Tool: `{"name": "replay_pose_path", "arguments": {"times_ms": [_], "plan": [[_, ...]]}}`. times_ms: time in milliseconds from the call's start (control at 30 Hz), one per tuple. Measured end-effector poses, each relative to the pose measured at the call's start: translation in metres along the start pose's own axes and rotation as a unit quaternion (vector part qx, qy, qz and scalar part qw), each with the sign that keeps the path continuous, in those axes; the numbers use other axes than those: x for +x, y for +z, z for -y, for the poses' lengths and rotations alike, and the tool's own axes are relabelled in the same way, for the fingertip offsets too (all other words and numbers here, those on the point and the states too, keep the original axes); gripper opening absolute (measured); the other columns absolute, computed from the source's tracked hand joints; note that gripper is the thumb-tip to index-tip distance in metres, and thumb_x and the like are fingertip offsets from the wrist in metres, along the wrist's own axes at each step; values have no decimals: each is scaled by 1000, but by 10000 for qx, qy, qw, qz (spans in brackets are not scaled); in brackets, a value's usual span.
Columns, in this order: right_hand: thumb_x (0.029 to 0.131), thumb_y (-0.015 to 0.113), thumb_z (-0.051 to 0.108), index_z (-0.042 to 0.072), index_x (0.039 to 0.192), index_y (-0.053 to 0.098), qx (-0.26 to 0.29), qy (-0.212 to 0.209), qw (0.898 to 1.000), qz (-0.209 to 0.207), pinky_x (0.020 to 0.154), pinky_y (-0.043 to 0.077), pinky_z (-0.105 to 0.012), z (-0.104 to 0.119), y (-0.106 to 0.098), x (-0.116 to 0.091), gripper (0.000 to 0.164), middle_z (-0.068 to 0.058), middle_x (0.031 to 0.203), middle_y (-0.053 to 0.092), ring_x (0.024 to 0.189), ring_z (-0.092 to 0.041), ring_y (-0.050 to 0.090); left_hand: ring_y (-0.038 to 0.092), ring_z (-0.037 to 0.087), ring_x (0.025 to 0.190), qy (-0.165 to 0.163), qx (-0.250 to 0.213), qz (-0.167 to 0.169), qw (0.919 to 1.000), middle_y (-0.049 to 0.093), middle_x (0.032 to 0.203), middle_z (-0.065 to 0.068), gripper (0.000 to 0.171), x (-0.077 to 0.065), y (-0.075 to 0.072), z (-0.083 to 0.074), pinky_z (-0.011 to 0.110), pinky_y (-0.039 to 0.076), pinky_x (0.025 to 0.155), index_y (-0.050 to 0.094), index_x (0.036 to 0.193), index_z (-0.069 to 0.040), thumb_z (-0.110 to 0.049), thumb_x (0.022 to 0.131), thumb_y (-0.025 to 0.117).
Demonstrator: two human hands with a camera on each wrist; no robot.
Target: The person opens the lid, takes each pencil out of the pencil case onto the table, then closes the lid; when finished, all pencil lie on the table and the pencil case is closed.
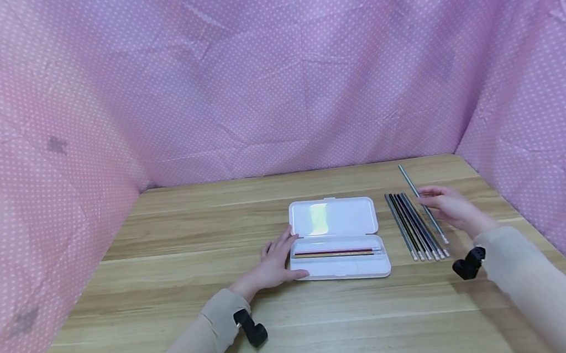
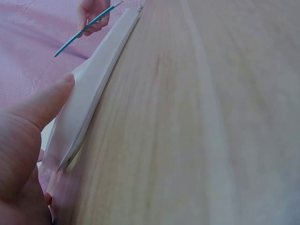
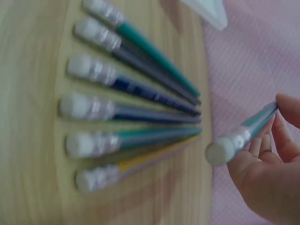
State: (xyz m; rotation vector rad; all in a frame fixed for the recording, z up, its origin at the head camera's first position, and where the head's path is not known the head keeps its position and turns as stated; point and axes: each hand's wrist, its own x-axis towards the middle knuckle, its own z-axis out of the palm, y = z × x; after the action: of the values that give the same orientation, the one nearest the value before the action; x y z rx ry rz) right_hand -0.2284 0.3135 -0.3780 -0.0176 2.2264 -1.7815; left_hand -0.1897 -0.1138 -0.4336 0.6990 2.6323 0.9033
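Note:
A white pencil case (image 1: 340,274) lies on the table with its lid (image 1: 346,216) folded back. In its tray are a dark red pencil (image 1: 336,251) and a yellowish pencil (image 1: 336,255). My left hand (image 1: 275,263) rests spread at the case's left end, the thumb (image 2: 51,98) touching its front corner. Above the right side of the table, my right hand (image 1: 447,205) pinches a teal pencil (image 3: 255,123) between thumb and fingers, its white eraser end toward me. Just left of that hand lies a row of several pencils (image 1: 414,227), eraser ends toward me.
The wooden table (image 1: 192,228) extends left of the case and in front of it. Pink dotted cloth (image 1: 276,88) hangs behind the table and along both sides. Black wrist cameras sit on both sleeves.

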Motion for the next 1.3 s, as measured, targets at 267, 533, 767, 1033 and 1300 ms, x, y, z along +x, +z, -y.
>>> {"name": "replay_pose_path", "arguments": {"times_ms": [267,533,767,1033,1300], "plan": [[97,50,17,-19,133,31,-1493,248,9875,-448,84,47,-28,-12,-23,-1,54,8,103,55,86,7,47,9,34,145,28,26,-25,10000,-1,161,5,87,0,1,0,57,-2,112,26,149,-12,-44,82,71],[95,52,14,-19,132,31,-1393,530,9874,-527,60,42,-19,-24,-29,-2,55,17,73,49,62,0,44,9,34,145,14,-6,-20,10000,-2,161,5,87,0,1,0,57,-2,112,26,149,-12,-43,81,71],[91,55,10,-18,122,44,-1186,461,9905,-519,60,44,-17,-35,-26,2,42,21,76,55,66,3,49,9,35,145,31,-22,-37,10000,-1,161,5,87,0,1,1,57,-1,112,26,149,-12,-43,81,71],[89,60,11,-17,121,45,-1683,686,9807,-718,64,45,-19,-36,-20,5,45,11,86,55,74,0,49,10,36,145,-3,2,-40,10000,-1,161,5,88,-1,1,0,57,0,113,26,149,-12,-44,81,71],[87,61,10,-15,117,50,-2162,865,9681,-920,63,45,-21,-35,-16,10,40,-14,104,58,77,-8,49,10,36,144,13,34,-68,10000,-1,161,4,87,-1,2,1,56,0,113,26,149,-13,-44,81,71]]}}
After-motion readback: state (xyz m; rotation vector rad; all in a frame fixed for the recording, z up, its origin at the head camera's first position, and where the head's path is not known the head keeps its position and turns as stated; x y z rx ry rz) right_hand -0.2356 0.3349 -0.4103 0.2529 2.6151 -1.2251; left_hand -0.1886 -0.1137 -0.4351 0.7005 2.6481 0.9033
